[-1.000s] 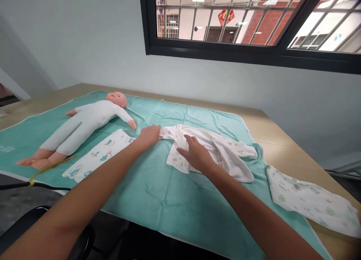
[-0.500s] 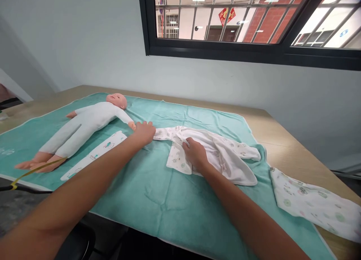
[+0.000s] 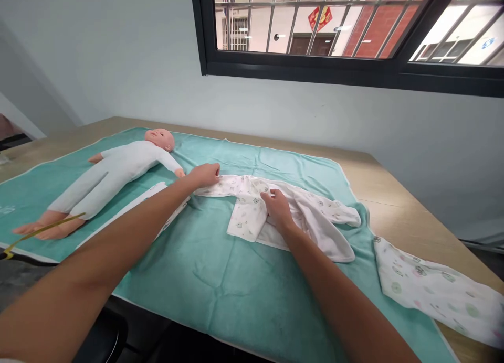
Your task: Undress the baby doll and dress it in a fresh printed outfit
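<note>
A white baby shirt [image 3: 248, 216] with a small print lies spread open on a teal towel [image 3: 185, 279]. My left hand [image 3: 207, 175] is closed at the upper edge of its left-hand sleeve, fingertips curled out of sight. Below that hand, the sleeve's end reaches out to the left. Between thumb and fingers, my right hand [image 3: 279, 210] pinches the edge of the shirt's front panel near the middle. The plain inner side of the other half shows to the right. A baby doll [image 3: 129, 166] in a white suit lies on its back at left, one hand near my left wrist.
Under my left forearm lies a folded white printed cloth [image 3: 126, 213], partly covered. Another printed cloth [image 3: 437, 281] lies at the right, over the towel's edge and the wooden table [image 3: 394, 195]. A yellow strap [image 3: 43, 229] crosses the doll's feet. Behind stands a wall with a barred window.
My left hand has shifted slightly right, and the sleeve now extends left beneath it. The front panel in my right hand has been drawn over, showing more printed side.
</note>
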Available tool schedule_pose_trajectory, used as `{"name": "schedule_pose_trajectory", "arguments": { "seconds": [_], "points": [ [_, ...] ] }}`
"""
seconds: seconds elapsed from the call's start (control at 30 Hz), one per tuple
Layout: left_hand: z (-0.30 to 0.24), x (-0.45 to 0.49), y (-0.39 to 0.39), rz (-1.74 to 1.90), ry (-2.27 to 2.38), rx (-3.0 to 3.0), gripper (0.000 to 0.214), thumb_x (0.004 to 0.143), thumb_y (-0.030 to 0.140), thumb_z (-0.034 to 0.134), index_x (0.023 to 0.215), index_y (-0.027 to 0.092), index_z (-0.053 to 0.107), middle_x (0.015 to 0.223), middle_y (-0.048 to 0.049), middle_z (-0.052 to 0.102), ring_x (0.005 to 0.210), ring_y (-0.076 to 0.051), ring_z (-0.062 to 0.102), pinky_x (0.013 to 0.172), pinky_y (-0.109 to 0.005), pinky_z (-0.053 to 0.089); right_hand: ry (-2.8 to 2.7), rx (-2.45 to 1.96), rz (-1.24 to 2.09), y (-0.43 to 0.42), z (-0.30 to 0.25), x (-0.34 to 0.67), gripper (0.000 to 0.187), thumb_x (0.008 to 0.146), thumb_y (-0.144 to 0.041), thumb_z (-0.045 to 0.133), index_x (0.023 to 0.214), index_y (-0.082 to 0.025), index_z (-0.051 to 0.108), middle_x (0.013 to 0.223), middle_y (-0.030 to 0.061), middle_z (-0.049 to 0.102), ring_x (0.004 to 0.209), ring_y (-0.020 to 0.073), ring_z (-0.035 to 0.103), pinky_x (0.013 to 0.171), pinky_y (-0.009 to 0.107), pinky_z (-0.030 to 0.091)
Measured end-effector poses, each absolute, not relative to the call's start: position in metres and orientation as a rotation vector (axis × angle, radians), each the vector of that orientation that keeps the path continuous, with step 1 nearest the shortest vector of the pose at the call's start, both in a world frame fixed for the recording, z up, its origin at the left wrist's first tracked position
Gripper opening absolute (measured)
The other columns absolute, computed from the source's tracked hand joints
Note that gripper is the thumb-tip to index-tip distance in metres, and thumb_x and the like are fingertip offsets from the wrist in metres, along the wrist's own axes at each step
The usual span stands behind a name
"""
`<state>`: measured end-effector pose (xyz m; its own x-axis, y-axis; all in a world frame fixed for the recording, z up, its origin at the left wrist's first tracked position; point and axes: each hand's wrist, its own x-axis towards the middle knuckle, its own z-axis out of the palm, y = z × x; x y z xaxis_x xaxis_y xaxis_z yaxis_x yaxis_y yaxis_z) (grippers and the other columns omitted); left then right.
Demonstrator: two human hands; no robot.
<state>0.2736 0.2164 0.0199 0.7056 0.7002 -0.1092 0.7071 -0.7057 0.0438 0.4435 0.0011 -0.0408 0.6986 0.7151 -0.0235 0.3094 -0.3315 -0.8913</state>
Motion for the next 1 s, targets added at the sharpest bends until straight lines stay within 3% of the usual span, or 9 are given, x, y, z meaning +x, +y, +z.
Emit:
{"name": "schedule_pose_trajectory", "arguments": {
  "seconds": [0.07,0.17,0.33,0.43,0.53,0.63,0.73,0.83,1.0],
  "points": [
    [0.024,0.273,0.218,-0.126,1.199,2.862,0.026,0.082,0.025,0.056,0.106,0.018,0.061,0.105,-0.0135,0.067,0.091,-0.028,0.064,0.077,-0.035,0.047,-0.798,-1.919,0.531,0.001,-0.042,0.443,0.037,0.072,-0.039,0.061,0.104,-0.02,0.057,0.095,0.0054,0.07,0.082,0.021,0.064,0.067,0.028,0.047],
    [0.025,0.28,0.212,-0.081,1.155,2.963,0.029,0.082,0.016,0.054,0.11,0.015,0.062,0.114,-0.0185,0.061,0.105,-0.033,0.06,0.086,-0.041,0.046,-0.77,-1.928,0.532,0.001,-0.044,0.445,0.039,0.07,-0.031,0.057,0.108,-0.021,0.057,0.097,0.0059,0.069,0.086,0.0225,0.064,0.069,0.03,0.047],
    [0.019,0.322,0.181,0.072,0.75,3.075,0.042,0.091,0.027,0.049,0.133,0.029,0.053,0.134,-0.0076,0.054,0.122,-0.024,0.05,0.096,-0.034,0.042,-0.714,-1.937,0.545,0.002,-0.045,0.45,0.037,0.073,-0.028,0.049,0.108,-0.02,0.057,0.097,0.0068,0.069,0.083,0.0216,0.064,0.067,0.03,0.047],
    [0.017,0.356,0.171,0.016,0.378,3.071,0.038,0.085,0.027,0.057,0.123,0.03,0.062,0.137,-0.0048,0.054,0.123,-0.024,0.048,0.096,-0.033,0.041,-0.742,-1.931,0.566,0.002,-0.043,0.448,0.037,0.074,-0.036,0.054,0.108,-0.02,0.055,0.093,0.0057,0.069,0.08,0.0207,0.065,0.066,0.029,0.048],
    [0.021,0.383,0.171,-0.051,0.287,3.033,0.021,0.084,0.026,0.057,0.1,0.027,0.071,0.125,-0.0048,0.062,0.114,-0.025,0.054,0.09,-0.033,0.042,-0.802,-1.936,0.569,0.001,-0.041,0.445,0.041,0.069,-0.039,0.064,0.105,-0.02,0.056,0.097,0.0051,0.069,0.084,0.0213,0.065,0.069,0.029,0.048],
    [0.026,0.4,0.173,-0.022,0.32,2.993,0.017,0.082,0.022,0.057,0.092,0.024,0.071,0.11,-0.0064,0.066,0.102,-0.025,0.058,0.083,-0.033,0.043,-0.85,-1.958,0.571,0.0,-0.04,0.445,0.038,0.069,-0.033,0.062,0.104,-0.02,0.056,0.1,0.0053,0.069,0.088,0.0221,0.065,0.07,0.029,0.048],
    [0.028,0.407,0.172,0.04,0.345,2.928,0.015,0.076,0.017,0.059,0.085,0.024,0.069,0.109,-0.0061,0.065,0.102,-0.025,0.058,0.083,-0.033,0.042,-0.892,-1.996,0.584,-0.001,-0.035,0.444,0.036,0.069,-0.025,0.057,0.104,-0.02,0.054,0.098,0.0063,0.068,0.087,0.0235,0.065,0.068,0.03,0.048],
    [0.024,0.403,0.174,0.107,0.444,2.804,0.015,0.075,0.017,0.059,0.086,0.024,0.067,0.105,-0.0052,0.066,0.098,-0.024,0.059,0.08,-0.032,0.043,-0.955,-2.035,0.578,-0.004,-0.026,0.436,0.032,0.071,-0.022,0.055,0.102,-0.02,0.054,0.098,0.0076,0.067,0.087,0.0256,0.063,0.067,0.032,0.046],
    [0.013,0.377,0.181,0.139,0.666,2.456,0.021,0.075,0.015,0.053,0.094,0.021,0.062,0.081,-0.0029,0.068,0.068,-0.017,0.061,0.064,-0.028,0.047,-1.409,-2.208,0.304,-0.015,-0.004,0.397,0.019,0.082,-0.017,0.045,0.097,-0.019,0.055,0.088,0.0089,0.065,0.078,0.0252,0.061,0.064,0.033,0.043]
  ]
}}
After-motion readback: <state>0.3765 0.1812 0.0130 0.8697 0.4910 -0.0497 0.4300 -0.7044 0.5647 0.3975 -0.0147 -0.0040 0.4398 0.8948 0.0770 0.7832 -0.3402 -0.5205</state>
